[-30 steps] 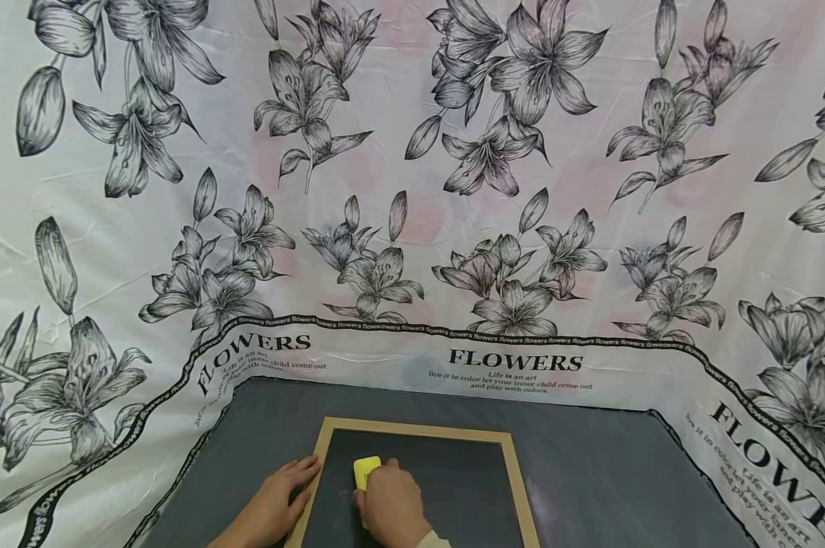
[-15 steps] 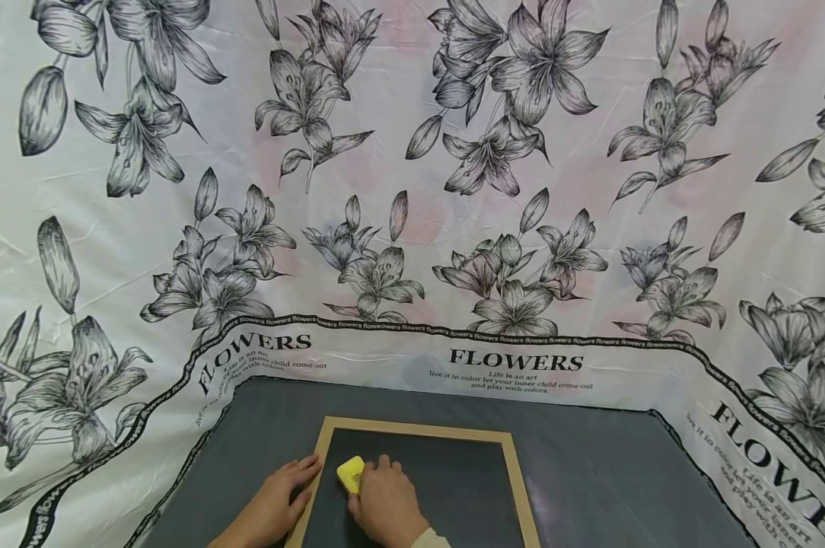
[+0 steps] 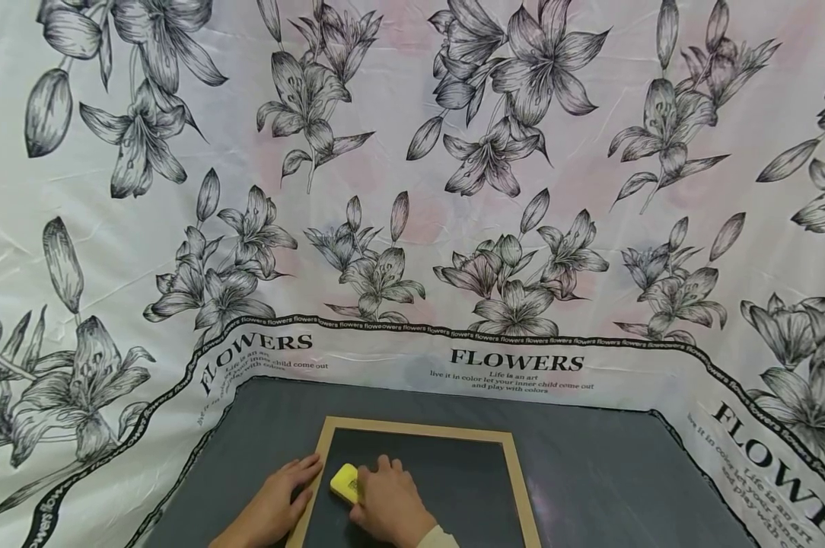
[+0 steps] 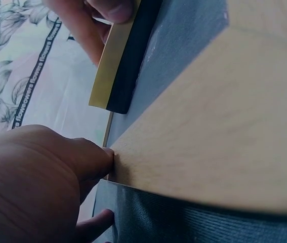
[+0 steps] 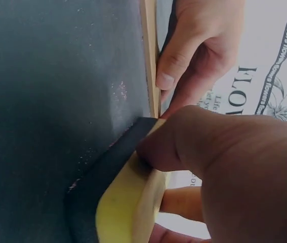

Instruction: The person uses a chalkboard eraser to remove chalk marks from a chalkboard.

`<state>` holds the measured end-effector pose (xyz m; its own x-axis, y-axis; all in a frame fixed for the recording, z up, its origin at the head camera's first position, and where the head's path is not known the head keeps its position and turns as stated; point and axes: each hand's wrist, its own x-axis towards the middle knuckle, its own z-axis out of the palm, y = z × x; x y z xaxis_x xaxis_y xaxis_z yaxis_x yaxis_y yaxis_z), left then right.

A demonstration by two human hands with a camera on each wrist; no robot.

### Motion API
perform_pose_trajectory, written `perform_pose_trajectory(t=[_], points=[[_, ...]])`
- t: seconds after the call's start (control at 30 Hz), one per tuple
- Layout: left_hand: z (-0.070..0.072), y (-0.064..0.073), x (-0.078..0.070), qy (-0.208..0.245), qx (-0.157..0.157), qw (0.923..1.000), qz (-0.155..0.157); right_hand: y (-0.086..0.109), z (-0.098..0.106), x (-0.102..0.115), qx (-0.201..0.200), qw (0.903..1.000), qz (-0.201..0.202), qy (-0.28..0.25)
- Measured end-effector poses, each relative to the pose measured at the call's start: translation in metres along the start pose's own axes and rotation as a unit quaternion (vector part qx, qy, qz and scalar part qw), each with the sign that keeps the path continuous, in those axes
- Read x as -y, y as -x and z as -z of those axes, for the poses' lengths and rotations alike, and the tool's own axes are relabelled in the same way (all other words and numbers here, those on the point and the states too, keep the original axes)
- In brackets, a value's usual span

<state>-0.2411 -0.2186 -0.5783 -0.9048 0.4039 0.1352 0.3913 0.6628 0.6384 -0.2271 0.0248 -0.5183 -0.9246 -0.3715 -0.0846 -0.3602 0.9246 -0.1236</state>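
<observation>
A blackboard (image 3: 453, 487) with a light wooden frame (image 3: 419, 428) lies in the lower middle of the head view. My right hand (image 3: 392, 502) grips a yellow eraser (image 3: 344, 483) with its thumb on one side and fingers on the other. In the right wrist view the eraser's dark felt pad (image 5: 100, 177) lies against the board surface, close to the frame. My left hand (image 3: 275, 498) rests along the frame's left edge; in the left wrist view its thumb (image 4: 95, 159) touches the frame's side. Pinkish chalk specks (image 5: 120, 91) show on the board.
The blackboard lies on a dark grey tabletop (image 3: 597, 472), which extends to its left, right and back. A white curtain (image 3: 399, 167) printed with black lilies and FLOWERS lettering hangs behind and at both sides.
My right hand has moved the eraser slightly left, toward the frame's left edge, and turned it from nearly upright to tilted. My left hand has stayed in place.
</observation>
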Motion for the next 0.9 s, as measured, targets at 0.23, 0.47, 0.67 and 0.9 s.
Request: perform_pose_trajectory(t=[0.23, 0.47, 0.67, 0.9], points=[[-0.002, 0.003, 0.001, 0.004, 0.009, 0.9999, 0.003, 0.005, 0.000, -0.002, 0.033, 0.9991, 0.024, -0.015], [0.001, 0.004, 0.000, 0.024, 0.013, 0.9996, 0.003, 0.015, 0.006, -0.005, 0.036, 0.9966, 0.059, -0.044], [0.008, 0.005, -0.011, 0.042, 0.027, 0.9987, 0.013, 0.023, 0.010, -0.007, 0.046, 0.9938, 0.085, -0.056], [0.007, 0.004, -0.013, 0.031, 0.012, 0.9992, 0.024, 0.029, 0.012, -0.013, 0.054, 0.9909, 0.098, -0.074]])
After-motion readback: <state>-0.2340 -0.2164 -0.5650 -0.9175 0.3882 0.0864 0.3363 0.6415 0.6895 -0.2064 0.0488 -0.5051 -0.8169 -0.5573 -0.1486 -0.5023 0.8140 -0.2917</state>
